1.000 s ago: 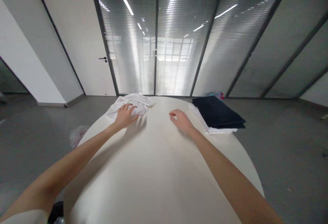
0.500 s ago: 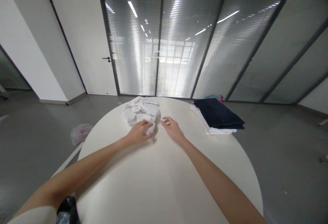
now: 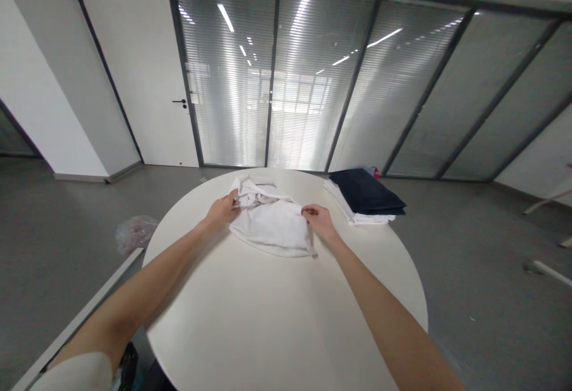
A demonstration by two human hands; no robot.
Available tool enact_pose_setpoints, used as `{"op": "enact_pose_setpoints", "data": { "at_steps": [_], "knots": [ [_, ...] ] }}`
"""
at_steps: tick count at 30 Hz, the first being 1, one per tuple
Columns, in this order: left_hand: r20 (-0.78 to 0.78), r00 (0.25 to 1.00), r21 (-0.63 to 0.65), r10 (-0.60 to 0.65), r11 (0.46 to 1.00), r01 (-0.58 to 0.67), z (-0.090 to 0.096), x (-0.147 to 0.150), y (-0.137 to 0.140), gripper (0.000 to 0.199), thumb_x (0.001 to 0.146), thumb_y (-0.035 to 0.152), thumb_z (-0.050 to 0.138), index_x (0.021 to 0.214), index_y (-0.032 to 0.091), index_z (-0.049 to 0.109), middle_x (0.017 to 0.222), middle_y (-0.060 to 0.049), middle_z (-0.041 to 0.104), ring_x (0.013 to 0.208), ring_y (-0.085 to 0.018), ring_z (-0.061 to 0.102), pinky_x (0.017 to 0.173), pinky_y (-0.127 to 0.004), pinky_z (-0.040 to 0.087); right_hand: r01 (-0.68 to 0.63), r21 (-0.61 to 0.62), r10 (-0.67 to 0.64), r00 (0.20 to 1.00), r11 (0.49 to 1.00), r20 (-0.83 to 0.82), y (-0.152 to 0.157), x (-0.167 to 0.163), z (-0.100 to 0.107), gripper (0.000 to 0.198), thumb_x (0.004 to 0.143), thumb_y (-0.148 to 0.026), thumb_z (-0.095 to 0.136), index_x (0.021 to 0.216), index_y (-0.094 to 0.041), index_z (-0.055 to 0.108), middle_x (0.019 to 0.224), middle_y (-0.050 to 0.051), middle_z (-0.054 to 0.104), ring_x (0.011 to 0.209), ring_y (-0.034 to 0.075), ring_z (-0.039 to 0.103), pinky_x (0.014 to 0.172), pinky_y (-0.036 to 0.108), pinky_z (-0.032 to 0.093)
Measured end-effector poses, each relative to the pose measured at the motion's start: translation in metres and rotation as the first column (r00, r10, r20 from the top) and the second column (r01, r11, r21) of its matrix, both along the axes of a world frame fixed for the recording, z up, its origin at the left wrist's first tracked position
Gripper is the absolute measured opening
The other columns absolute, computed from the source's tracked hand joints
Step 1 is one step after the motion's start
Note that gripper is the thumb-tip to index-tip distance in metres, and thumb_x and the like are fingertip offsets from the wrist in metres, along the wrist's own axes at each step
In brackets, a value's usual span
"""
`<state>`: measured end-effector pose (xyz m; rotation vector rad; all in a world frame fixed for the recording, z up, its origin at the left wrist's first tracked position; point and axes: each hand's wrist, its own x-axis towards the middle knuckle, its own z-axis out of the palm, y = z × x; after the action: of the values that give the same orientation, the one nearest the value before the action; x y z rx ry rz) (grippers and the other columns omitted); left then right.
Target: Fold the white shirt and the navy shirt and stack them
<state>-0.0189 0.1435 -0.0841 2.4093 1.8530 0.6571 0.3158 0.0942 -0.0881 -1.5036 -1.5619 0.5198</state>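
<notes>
A crumpled white cloth garment lies near the far side of the round white table, its near part spread out and its far part still bunched. My left hand is closed on the garment's left edge. At the opposite edge, my right hand pinches the fabric between thumb and fingers. What kind of garment it is cannot be made out.
To the right on the table rests a folded dark navy cloth on top of folded white cloth. A clear plastic bag with pinkish contents is on the floor at the left. Glass partitions stand behind.
The bunched garment has been pulled wider towards the right and nearer to me. My right hand, empty before, now grips its right edge; my left hand has shifted to its left edge.
</notes>
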Motion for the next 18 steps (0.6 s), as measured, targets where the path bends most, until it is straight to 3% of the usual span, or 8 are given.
{"op": "enact_pose_setpoints", "data": {
  "at_steps": [3, 6, 8, 10, 12, 14, 16, 18],
  "knots": [
    [-0.031, 0.999, -0.056, -0.018, 0.998, 0.016, 0.005, -0.007, -0.005, 0.047, 0.084, 0.026, 0.06, 0.13, 0.025, 0.057, 0.093, -0.005, 0.075, 0.092, -0.026, 0.07, 0.078, -0.031, 0.05, 0.111, -0.007, -0.11, 0.992, 0.994, 0.06, -0.003, 0.017, 0.001, 0.017, 0.077, -0.025, 0.057, 0.079, -0.018, 0.073, 0.086, 0.009, 0.075, 0.083, 0.022, 0.069, 0.081, 0.033, 0.052],
    [0.04, 0.996, -0.112, -0.074, 0.991, 0.078, 0.019, -0.009, -0.014, 0.032, 0.081, 0.027, 0.065, 0.113, 0.026, 0.068, 0.076, -0.001, 0.072, 0.077, -0.022, 0.07, 0.069, -0.026, 0.048, 0.225, 0.015, -0.225, 0.963, 0.974, 0.147, -0.012, 0.024, 0.003, 0.024, 0.082, -0.02, 0.051, 0.086, -0.017, 0.074, 0.091, 0.012, 0.072, 0.089, 0.024, 0.066, 0.088, 0.038, 0.049],
    [0.109, 0.993, 0.001, -0.041, 0.999, 0.041, 0.024, -0.009, -0.02, 0.03, 0.084, 0.037, 0.065, 0.112, 0.025, 0.069, 0.072, 0.0, 0.07, 0.073, -0.021, 0.068, 0.068, -0.027, 0.048, 0.269, 0.143, -0.3, 0.911, 0.953, 0.282, -0.019, 0.02, 0.006, 0.03, 0.085, -0.018, 0.047, 0.097, -0.017, 0.074, 0.104, 0.014, 0.068, 0.098, 0.025, 0.063, 0.095, 0.041, 0.046],
    [0.124, 0.992, 0.212, -0.028, 0.977, 0.001, 0.023, -0.008, -0.024, 0.044, 0.084, 0.047, 0.066, 0.122, 0.024, 0.065, 0.088, -0.004, 0.071, 0.087, -0.024, 0.068, 0.078, -0.03, 0.049, 0.197, 0.303, -0.316, 0.851, 0.932, 0.419, -0.025, 0.01, 0.009, 0.035, 0.089, -0.017, 0.044, 0.11, -0.018, 0.072, 0.114, 0.014, 0.063, 0.107, 0.025, 0.059, 0.101, 0.042, 0.043],
    [0.077, 0.994, 0.324, -0.078, 0.945, 0.049, 0.017, -0.005, -0.025, 0.063, 0.081, 0.052, 0.07, 0.135, 0.024, 0.056, 0.117, -0.01, 0.066, 0.109, -0.028, 0.063, 0.09, -0.035, 0.048, 0.022, 0.356, -0.22, 0.82, 0.934, 0.529, -0.029, -0.002, 0.01, 0.035, 0.093, -0.021, 0.044, 0.119, -0.018, 0.069, 0.123, 0.014, 0.061, 0.116, 0.026, 0.054, 0.105, 0.043, 0.041],
    [0.012, 0.989, 0.281, -0.149, 0.95, 0.139, 0.01, -0.002, -0.026, 0.072, 0.08, 0.051, 0.072, 0.142, 0.023, 0.05, 0.13, -0.013, 0.06, 0.115, -0.029, 0.06, 0.095, -0.039, 0.047, -0.169, 0.287, -0.051, 0.778, 0.943, 0.626, -0.031, -0.012, 0.006, 0.035, 0.097, -0.028, 0.047, 0.124, -0.021, 0.068, 0.136, 0.012, 0.057, 0.127, 0.026, 0.049, 0.11, 0.044, 0.037],
    [-0.032, 0.982, 0.202, -0.185, 0.961, 0.188, 0.006, 0.0, -0.025, 0.063, 0.082, 0.046, 0.07, 0.138, 0.022, 0.054, 0.124, -0.012, 0.064, 0.11, -0.029, 0.062, 0.094, -0.039, 0.047, -0.3, 0.17, 0.102, 0.713, 0.939, 0.694, -0.031, -0.017, 0.0, 0.036, 0.099, -0.036, 0.049, 0.127, -0.022, 0.067, 0.148, 0.011, 0.049, 0.135, 0.027, 0.044, 0.114, 0.046, 0.032],
    [-0.04, 0.98, 0.176, -0.193, 0.965, 0.197, 0.004, 0.001, -0.024, 0.04, 0.085, 0.038, 0.066, 0.122, 0.023, 0.066, 0.112, -0.01, 0.069, 0.104, -0.029, 0.064, 0.093, -0.04, 0.046, -0.338, 0.071, 0.189, 0.673, 0.939, 0.715, -0.03, -0.018, -0.006, 0.04, 0.1, -0.04, 0.047, 0.131, -0.02, 0.065, 0.153, 0.012, 0.045, 0.138, 0.027, 0.043, 0.115, 0.045, 0.032]
  ]
}}
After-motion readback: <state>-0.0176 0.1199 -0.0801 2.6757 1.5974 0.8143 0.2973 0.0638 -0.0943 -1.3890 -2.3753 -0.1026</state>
